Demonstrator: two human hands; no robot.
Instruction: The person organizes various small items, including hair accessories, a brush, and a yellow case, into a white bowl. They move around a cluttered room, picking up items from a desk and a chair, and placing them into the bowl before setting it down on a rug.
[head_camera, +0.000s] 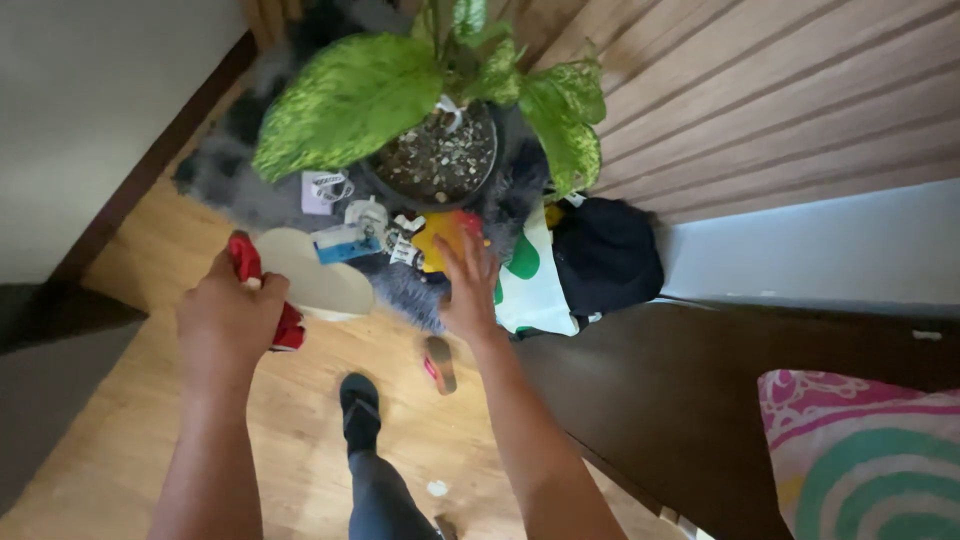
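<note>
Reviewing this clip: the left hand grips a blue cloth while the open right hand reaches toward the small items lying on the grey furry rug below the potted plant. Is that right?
Not quite: the cloth in the left hand is red, not blue, as the head view shows. The rest holds: the right hand is open, fingers spread, reaching toward the small items on the grey furry rug below the potted plant.

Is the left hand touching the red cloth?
Touching. The head view shows the left hand closed around the red cloth, with red sticking out above the fingers and below the palm.
</note>
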